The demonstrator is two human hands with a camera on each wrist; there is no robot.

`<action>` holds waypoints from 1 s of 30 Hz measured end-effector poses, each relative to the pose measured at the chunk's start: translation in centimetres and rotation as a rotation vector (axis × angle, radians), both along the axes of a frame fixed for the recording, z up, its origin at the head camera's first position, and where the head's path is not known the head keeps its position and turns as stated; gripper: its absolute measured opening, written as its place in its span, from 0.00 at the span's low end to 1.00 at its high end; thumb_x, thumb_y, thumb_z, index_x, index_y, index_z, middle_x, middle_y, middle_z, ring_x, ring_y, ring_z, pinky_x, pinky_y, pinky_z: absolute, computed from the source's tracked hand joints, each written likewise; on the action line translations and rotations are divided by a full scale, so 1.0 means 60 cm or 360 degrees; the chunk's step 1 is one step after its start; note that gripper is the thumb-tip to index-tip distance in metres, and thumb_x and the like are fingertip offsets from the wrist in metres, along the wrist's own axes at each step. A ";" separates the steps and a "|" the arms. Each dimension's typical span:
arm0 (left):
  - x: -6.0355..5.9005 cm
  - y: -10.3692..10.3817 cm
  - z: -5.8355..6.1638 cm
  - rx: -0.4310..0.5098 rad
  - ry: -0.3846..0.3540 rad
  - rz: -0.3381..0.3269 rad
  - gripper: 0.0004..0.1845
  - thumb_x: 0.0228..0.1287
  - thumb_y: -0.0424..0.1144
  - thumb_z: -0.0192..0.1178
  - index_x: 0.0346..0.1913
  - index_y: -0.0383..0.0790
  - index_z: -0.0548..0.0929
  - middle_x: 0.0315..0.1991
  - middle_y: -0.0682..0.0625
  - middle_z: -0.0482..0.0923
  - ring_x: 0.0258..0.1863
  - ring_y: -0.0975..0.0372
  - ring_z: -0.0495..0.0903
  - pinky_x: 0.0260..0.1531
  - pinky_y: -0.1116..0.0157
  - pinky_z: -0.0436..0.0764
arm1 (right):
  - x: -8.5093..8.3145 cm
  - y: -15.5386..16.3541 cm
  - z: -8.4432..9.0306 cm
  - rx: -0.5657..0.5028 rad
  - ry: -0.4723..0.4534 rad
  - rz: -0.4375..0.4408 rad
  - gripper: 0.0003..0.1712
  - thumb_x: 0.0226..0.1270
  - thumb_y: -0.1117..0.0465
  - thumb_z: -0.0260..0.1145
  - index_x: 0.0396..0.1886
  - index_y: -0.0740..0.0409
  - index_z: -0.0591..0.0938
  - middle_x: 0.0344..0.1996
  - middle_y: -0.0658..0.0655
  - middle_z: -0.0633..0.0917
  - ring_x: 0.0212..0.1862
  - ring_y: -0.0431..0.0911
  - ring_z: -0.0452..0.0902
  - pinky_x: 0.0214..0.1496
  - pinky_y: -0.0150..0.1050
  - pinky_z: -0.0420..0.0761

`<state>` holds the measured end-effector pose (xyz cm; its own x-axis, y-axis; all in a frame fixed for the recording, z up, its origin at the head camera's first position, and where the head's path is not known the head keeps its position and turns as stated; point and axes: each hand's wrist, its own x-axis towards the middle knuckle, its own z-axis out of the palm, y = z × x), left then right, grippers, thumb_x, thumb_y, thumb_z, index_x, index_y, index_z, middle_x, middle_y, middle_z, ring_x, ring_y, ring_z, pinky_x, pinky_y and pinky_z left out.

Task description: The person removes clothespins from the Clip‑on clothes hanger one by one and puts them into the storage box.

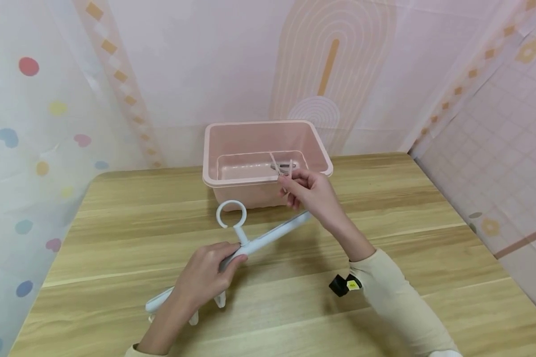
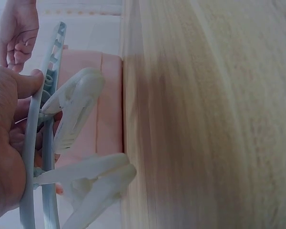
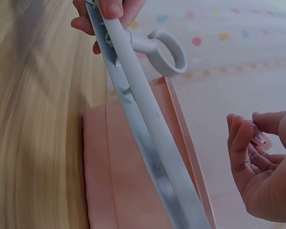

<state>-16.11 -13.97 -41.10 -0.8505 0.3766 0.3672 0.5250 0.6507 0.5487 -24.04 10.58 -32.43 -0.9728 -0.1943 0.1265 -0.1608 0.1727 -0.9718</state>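
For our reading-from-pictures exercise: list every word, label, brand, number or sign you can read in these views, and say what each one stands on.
No text can be read in any view.
Yellow sticker on the black device at the right wrist: has a mark, too small to read.
Hanger, pink bin, table: no writing shows.
Wall coverings: only dots, hearts, flowers and arches, no words.

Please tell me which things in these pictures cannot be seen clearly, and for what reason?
- Clip in the right hand: too small in the head view; the fingers cover it in the right wrist view.
- Hanger lower end: the left hand and forearm hide it in the head view.
- Pink bin inside: the front wall hides part of the floor; both wrist views show only its outside.
- Black tag near the right sleeve: too small to identify.
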 end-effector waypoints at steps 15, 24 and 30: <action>-0.001 0.000 0.000 -0.0016 0.0005 -0.0012 0.03 0.64 0.37 0.68 0.36 0.42 0.88 0.22 0.60 0.74 0.19 0.74 0.64 0.18 0.76 0.68 | -0.050 -0.002 0.016 0.0277 0.0174 -0.0058 0.12 0.71 0.56 0.67 0.36 0.63 0.84 0.20 0.56 0.86 0.20 0.39 0.75 0.25 0.32 0.78; 0.004 -0.001 0.002 -0.0027 -0.0011 -0.0007 0.03 0.64 0.38 0.68 0.37 0.43 0.88 0.22 0.61 0.73 0.19 0.75 0.64 0.18 0.76 0.67 | -0.086 -0.001 0.025 0.0478 0.0168 -0.0044 0.16 0.73 0.55 0.64 0.38 0.66 0.85 0.22 0.60 0.87 0.20 0.39 0.76 0.24 0.29 0.77; 0.004 -0.001 0.004 -0.0036 -0.0015 -0.0012 0.03 0.65 0.38 0.68 0.36 0.42 0.88 0.22 0.61 0.73 0.19 0.75 0.63 0.18 0.76 0.67 | -0.112 -0.003 0.029 0.0458 0.0099 -0.0060 0.17 0.70 0.55 0.67 0.28 0.65 0.84 0.17 0.56 0.85 0.17 0.38 0.76 0.22 0.28 0.76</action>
<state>-15.88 -14.06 -40.87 -0.8509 0.3914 0.3503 0.5249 0.6590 0.5387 -30.77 10.38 -30.71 -0.9722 -0.1944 0.1308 -0.2065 0.4469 -0.8704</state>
